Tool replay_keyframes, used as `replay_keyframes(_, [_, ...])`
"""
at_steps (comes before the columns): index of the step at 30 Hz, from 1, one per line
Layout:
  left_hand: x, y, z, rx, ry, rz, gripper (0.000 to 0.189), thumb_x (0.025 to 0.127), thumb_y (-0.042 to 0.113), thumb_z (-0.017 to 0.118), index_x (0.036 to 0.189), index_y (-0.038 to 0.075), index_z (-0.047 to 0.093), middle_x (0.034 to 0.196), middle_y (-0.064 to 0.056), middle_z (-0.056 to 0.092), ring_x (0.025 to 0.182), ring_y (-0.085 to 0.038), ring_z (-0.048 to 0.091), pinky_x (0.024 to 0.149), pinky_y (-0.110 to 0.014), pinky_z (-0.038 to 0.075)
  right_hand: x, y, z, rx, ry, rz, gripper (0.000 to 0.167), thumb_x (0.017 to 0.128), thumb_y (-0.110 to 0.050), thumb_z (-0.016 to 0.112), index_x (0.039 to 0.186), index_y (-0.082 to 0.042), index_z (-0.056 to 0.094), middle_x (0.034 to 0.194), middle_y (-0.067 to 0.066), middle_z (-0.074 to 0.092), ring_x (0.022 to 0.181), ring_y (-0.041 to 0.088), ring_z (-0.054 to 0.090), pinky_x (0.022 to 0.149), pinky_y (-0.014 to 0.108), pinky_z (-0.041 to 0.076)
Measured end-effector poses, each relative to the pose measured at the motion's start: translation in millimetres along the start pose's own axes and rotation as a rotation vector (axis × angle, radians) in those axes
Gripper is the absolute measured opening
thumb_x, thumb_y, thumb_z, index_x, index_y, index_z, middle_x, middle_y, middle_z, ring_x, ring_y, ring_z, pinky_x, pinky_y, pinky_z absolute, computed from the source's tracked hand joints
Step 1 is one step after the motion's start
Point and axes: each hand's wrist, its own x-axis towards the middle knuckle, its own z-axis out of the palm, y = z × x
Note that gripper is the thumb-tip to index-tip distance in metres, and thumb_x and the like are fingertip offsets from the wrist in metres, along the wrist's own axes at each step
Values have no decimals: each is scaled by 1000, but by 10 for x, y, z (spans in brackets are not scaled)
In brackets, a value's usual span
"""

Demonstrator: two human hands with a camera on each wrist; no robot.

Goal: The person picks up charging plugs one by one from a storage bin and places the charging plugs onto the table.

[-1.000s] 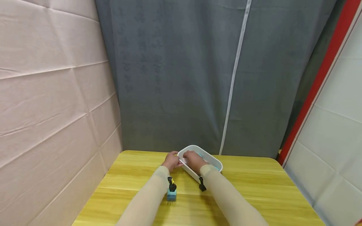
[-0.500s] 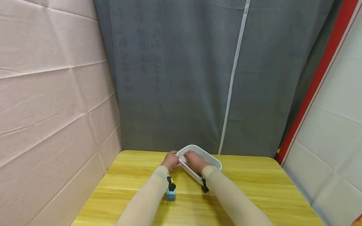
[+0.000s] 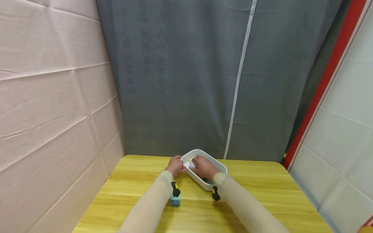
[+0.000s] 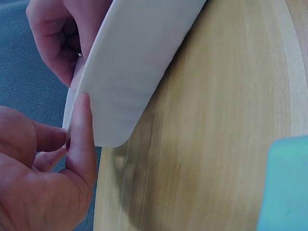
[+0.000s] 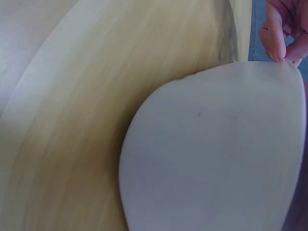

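My left hand (image 3: 175, 166) pinches the left rim of a white rectangular bin (image 3: 214, 161) between thumb and fingers; the left wrist view shows the bin's outer wall (image 4: 139, 57) beside this hand (image 4: 53, 178). Reaching inside the bin, my right hand (image 3: 204, 167) has curled fingers at a small pale pinkish block (image 3: 192, 164) and seems to grip it. Part of that grip is hidden by the hand and the wall. A dark green item (image 3: 205, 179) shows below the right hand, only partly visible. In the right wrist view the bin wall (image 5: 211, 144) hides most of the right hand.
A teal block (image 3: 175, 201) with thin dark lines at its near end lies on the wooden table (image 3: 131, 194), under the left wrist. A grey curtain (image 3: 175, 81) hangs behind the table's far edge. Pale cloth walls (image 3: 58, 113) stand at both sides.
My right hand has shifted slightly right inside the bin, and the pale block seems to move with it. Light teal patches seen earlier in the bin are out of sight. The left hand keeps its hold.
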Motion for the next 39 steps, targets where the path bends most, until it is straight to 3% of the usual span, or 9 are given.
replay_keyframes(4, [10, -2, 5, 1, 0, -8, 55, 101, -11, 48, 156, -7, 51, 127, -33, 66, 79, -19, 71, 81, -35, 70, -64, 20, -55, 41, -1, 43, 45, 98, -33, 86, 130, -3, 76, 106, 0, 65, 87, 14, 58, 82, 31, 55])
replay_keyframes(18, [34, -1, 12, 26, 16, -39, 56, 103, -10, 49, 158, -4, 51, 129, -32, 67, 78, -19, 73, 73, -29, 69, -307, 50, -274, 108, 52, 37, 42, 96, -26, 88, 130, -5, 76, 112, 2, 69, 94, 16, 60, 91, 41, 61])
replay_keyframes(27, [27, -1, 2, 25, 1, -22, 58, 102, -10, 49, 160, -5, 48, 132, -36, 65, 88, -26, 77, 87, -38, 69, -457, -116, -363, 93, 79, -96, 37, 95, -28, 89, 126, -10, 77, 104, -4, 67, 92, 21, 64, 80, 32, 58])
replay_keyframes(31, [20, -16, -2, 38, -8, -18, 59, 103, -9, 49, 161, -4, 47, 133, -36, 66, 89, -26, 77, 93, -43, 68, -536, -231, -361, 63, 98, -165, 36, 96, -28, 88, 125, -10, 77, 105, -5, 68, 92, 17, 63, 80, 30, 57])
replay_keyframes(39, [-34, 4, -9, 53, -10, -7, 59, 101, -8, 49, 160, -5, 48, 132, -35, 65, 94, -31, 79, 94, -44, 67, -666, -410, -332, 123, 29, -129, 37, 100, -34, 84, 128, -13, 76, 116, -5, 68, 100, 15, 64, 90, 41, 59])
